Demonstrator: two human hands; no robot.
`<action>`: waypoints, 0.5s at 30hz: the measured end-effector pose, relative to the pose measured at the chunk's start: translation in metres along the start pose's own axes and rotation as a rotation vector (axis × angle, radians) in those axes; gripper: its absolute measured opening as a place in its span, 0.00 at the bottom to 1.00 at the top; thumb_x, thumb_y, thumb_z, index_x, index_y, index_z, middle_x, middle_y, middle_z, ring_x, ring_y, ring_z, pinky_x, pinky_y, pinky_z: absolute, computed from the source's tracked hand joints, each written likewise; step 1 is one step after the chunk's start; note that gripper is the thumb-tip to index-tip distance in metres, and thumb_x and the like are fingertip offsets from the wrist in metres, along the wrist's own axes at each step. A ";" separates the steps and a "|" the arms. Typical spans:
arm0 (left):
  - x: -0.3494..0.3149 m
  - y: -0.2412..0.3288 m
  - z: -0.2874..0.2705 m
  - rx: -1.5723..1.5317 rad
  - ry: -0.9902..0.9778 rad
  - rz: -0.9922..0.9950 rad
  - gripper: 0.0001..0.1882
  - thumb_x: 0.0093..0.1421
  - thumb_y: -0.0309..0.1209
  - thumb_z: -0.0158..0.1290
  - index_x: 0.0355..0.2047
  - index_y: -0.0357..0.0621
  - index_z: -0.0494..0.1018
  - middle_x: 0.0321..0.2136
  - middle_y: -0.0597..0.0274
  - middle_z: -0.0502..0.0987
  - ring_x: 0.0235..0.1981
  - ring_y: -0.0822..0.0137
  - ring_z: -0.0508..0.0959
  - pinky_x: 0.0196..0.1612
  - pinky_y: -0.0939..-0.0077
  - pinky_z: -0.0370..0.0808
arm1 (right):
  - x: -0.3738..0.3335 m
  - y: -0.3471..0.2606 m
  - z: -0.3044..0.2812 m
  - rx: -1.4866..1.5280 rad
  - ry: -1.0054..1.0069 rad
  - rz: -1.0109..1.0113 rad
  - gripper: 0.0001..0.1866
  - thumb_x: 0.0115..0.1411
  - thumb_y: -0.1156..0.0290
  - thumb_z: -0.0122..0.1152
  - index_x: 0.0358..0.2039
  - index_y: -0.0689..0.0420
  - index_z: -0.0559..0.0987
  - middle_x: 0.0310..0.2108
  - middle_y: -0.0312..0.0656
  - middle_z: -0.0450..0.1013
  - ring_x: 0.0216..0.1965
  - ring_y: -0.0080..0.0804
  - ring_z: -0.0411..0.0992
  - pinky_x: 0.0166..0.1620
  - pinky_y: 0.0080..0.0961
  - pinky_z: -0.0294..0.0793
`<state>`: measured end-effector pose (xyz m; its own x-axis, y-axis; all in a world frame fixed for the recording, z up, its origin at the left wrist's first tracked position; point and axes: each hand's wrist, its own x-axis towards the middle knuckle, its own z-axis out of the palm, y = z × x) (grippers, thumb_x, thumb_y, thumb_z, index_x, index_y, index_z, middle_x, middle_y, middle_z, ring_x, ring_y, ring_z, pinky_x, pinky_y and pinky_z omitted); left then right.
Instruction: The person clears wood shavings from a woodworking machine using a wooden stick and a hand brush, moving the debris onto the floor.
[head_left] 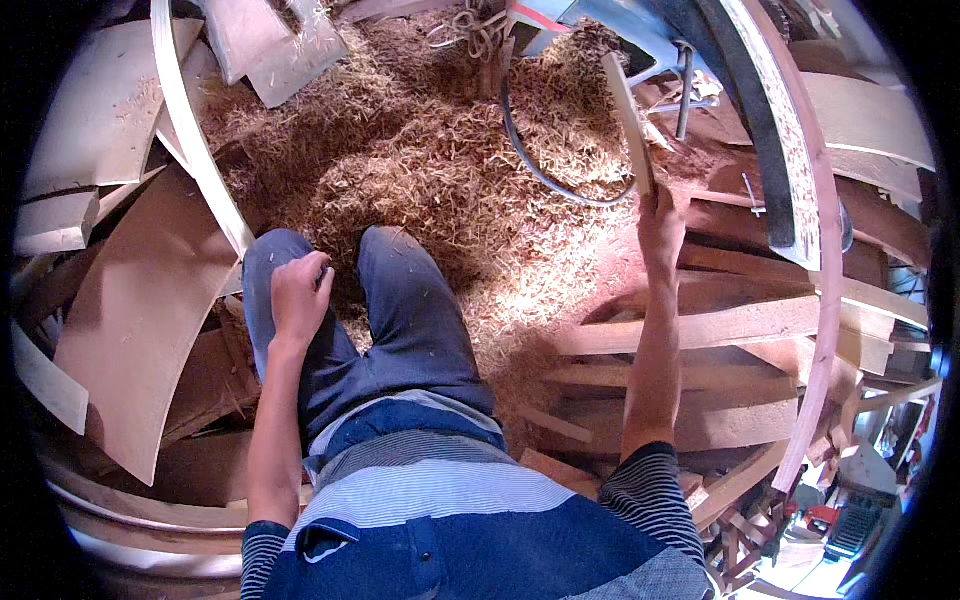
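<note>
My right hand [662, 222] reaches out to the right over the floor, its fingers closed around the lower end of a narrow pale wooden strip [626, 118]. The strip points up and away, beside a blue machine or frame [650, 30]. On my left knee rests my left hand [300, 292], fingers curled in. A small dark bit shows at its fingertips, too small to name. Close by the right hand, a thin dark hose or cable [522, 150] curves down to the strip's lower end.
Wood shavings [400, 130] cover the floor ahead. Large curved boards [140, 320] and a long pale strip [190, 130] lie at left. Stacked planks [720, 325] fill the right, with a long curved wooden piece [828, 250] arching over them. A metal rod [684, 92] hangs near the blue machine.
</note>
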<state>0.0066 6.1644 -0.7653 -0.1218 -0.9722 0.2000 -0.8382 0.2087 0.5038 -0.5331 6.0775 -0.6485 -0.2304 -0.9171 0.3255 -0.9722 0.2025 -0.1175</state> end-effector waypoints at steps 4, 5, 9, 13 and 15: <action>-0.005 0.009 -0.011 -0.004 0.004 -0.042 0.08 0.57 0.29 0.59 0.38 0.44 0.77 0.34 0.56 0.80 0.38 0.52 0.78 0.43 0.58 0.71 | 0.086 -0.056 0.001 -0.348 -0.154 0.097 0.16 0.69 0.57 0.45 0.42 0.55 0.74 0.33 0.57 0.80 0.37 0.62 0.79 0.37 0.56 0.78; -0.006 0.012 -0.014 0.018 -0.023 -0.050 0.08 0.57 0.29 0.59 0.37 0.44 0.76 0.34 0.56 0.80 0.38 0.52 0.78 0.43 0.58 0.71 | 0.109 -0.059 0.020 -0.391 -0.163 0.019 0.16 0.69 0.59 0.43 0.42 0.56 0.75 0.34 0.57 0.80 0.38 0.61 0.79 0.40 0.55 0.79; -0.009 0.021 -0.019 0.025 -0.043 0.003 0.08 0.56 0.27 0.59 0.36 0.43 0.74 0.33 0.57 0.78 0.37 0.53 0.77 0.43 0.59 0.70 | 0.197 -0.079 0.065 -0.322 -0.158 0.120 0.16 0.66 0.62 0.46 0.42 0.55 0.81 0.44 0.52 0.80 0.46 0.54 0.80 0.47 0.49 0.80; -0.011 0.029 -0.027 0.027 0.010 0.005 0.08 0.56 0.27 0.59 0.36 0.42 0.74 0.32 0.58 0.77 0.36 0.55 0.77 0.43 0.59 0.70 | 0.211 -0.094 0.077 -0.382 -0.123 -0.054 0.15 0.65 0.63 0.51 0.39 0.59 0.82 0.38 0.54 0.81 0.40 0.49 0.81 0.42 0.47 0.81; -0.012 0.025 -0.021 0.014 0.068 0.019 0.08 0.56 0.27 0.59 0.35 0.43 0.74 0.31 0.58 0.77 0.37 0.55 0.77 0.43 0.59 0.70 | 0.199 -0.066 0.068 -0.479 -0.059 -0.251 0.10 0.63 0.67 0.51 0.38 0.59 0.78 0.37 0.61 0.79 0.38 0.55 0.80 0.39 0.51 0.80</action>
<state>-0.0017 6.1836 -0.7378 -0.1018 -0.9586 0.2659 -0.8436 0.2248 0.4876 -0.5120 5.8586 -0.6404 0.0008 -0.9722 0.2341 -0.9105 0.0961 0.4022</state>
